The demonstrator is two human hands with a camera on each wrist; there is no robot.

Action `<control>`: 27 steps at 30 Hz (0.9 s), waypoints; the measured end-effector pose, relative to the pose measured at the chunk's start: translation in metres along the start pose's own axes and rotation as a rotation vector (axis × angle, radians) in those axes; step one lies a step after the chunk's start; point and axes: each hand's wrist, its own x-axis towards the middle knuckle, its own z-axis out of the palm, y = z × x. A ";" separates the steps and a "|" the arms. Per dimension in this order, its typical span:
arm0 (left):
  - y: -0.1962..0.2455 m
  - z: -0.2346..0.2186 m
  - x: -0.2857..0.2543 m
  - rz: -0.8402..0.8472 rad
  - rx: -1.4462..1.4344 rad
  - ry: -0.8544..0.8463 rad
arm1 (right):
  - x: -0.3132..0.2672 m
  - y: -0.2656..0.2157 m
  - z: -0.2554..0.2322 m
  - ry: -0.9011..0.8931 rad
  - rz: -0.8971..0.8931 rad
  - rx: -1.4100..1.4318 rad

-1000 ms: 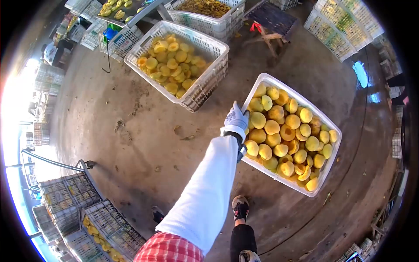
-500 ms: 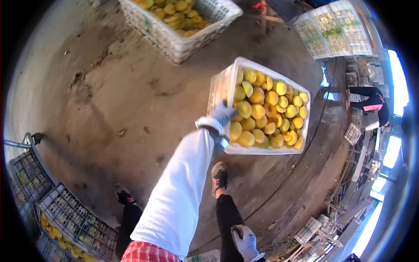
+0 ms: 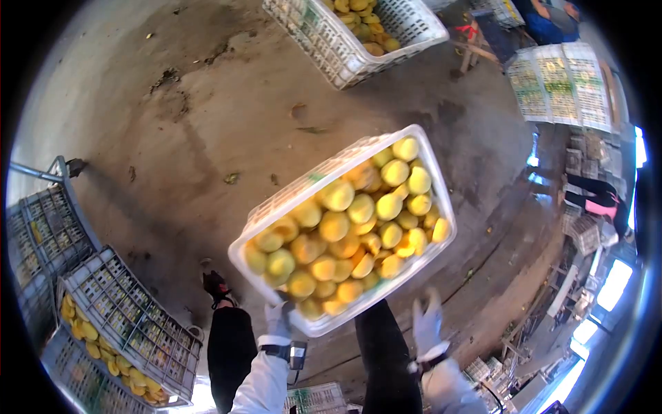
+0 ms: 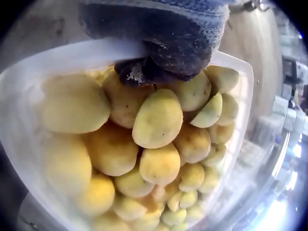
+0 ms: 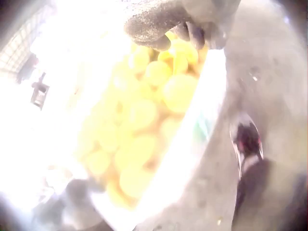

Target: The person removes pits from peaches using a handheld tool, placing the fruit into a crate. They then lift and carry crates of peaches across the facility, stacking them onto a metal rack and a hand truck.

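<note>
A white plastic crate (image 3: 445, 259) full of yellow peaches (image 3: 334, 225), some halved, is tilted in front of my legs. My left hand (image 3: 278, 319), in a pale glove with dark fingers, grips the crate's near left corner. In the left wrist view the gloved thumb of the left hand (image 4: 163, 43) hooks over the rim, just above the fruit. My right hand (image 3: 427, 323), also gloved, is beside the crate's near right side with fingers extended and holds nothing. The right wrist view is overexposed; the right hand (image 5: 168, 21) overlaps the fruit there.
Another white crate (image 3: 345, 65) of peaches stands on the concrete floor ahead. Stacked crates (image 3: 131, 321) with yellow fruit are at the left, beside a metal bar. More crates (image 3: 562, 86) stack at the far right. A person (image 3: 603, 200) bends over on the right.
The crate has come off its earlier spot toward my legs and turned, its left corner still in my left hand. My right hand has come up from beside my leg toward the crate.
</note>
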 end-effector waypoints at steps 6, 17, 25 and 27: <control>-0.010 -0.104 -0.009 0.191 -0.148 0.289 | 0.195 -0.046 0.061 -0.201 -0.165 0.235; -0.021 -0.096 -0.004 0.080 -0.376 0.395 | 0.245 -0.039 0.084 -0.510 0.060 0.439; -0.013 -0.092 0.044 0.108 0.081 0.469 | 0.114 -0.164 -0.007 -0.569 -0.011 0.651; 0.041 -0.072 0.013 -0.045 0.321 0.345 | 0.072 -0.227 -0.066 -0.464 0.039 0.461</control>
